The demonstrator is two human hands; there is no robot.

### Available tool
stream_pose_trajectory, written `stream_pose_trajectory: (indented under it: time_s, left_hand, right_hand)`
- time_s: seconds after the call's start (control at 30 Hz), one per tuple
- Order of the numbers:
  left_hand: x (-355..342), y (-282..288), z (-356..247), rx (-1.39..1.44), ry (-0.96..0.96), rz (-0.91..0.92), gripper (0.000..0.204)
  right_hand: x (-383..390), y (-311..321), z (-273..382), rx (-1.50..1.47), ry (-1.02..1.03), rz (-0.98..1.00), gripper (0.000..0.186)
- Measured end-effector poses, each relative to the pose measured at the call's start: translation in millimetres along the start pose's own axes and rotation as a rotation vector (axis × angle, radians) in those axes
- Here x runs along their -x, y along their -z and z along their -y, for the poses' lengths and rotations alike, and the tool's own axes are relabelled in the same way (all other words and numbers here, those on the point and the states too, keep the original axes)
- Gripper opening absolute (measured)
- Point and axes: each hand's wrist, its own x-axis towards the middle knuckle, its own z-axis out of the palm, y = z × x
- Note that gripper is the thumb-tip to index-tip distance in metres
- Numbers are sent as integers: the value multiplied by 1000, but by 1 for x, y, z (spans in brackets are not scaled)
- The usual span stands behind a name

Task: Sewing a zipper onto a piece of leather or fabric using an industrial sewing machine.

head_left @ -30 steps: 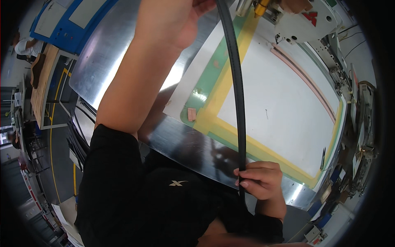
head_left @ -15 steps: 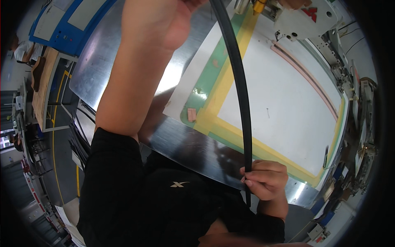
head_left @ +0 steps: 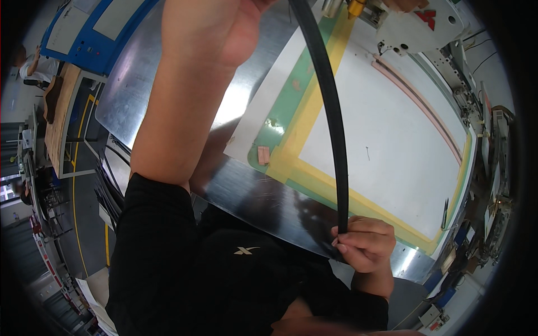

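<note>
My right hand (head_left: 364, 243) pinches the long, narrow black strip (head_left: 330, 101) at its lower end, above the near edge of the metal table (head_left: 230, 179). The strip rises from there to the top edge. My left hand (head_left: 235, 31) is raised at the top beside it, its fingers cut off by the frame edge. Beneath the strip lies a white board (head_left: 392, 168) bordered by green and yellow bands, with a small pink block (head_left: 263, 154) near its corner. A long pink curved piece (head_left: 414, 106) is on the board's right side.
A machine head (head_left: 409, 33) with metal rails stands at top right. A blue-fronted machine (head_left: 84, 33) is at top left, a person in white (head_left: 31, 67) beside a wooden table (head_left: 61, 129). More black strips (head_left: 109, 196) hang left of my elbow.
My right hand has shifted rightward, and the strip's lower part with it; its tail below my fingers no longer shows. My left hand has moved slightly left.
</note>
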Motion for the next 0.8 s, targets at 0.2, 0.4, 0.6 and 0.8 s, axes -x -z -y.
stream_pose_trajectory:
  time_s: [0.2,0.4,0.6,0.8]
  left_hand:
    - [-1,-1,0,15,12,-34,14]
    - [-2,1,0,-73,-41,-39,14]
    - [-2,3,0,-65,-36,-10,15]
    - [2,-1,-2,-32,-7,-32,15]
  right_hand:
    - [-1,1,1,1,-6,1,25]
    - [-1,1,2,12,0,2,26]
    - [0,4,5,20,-43,37,16]
    - [0,3,3,23,-33,33,16]
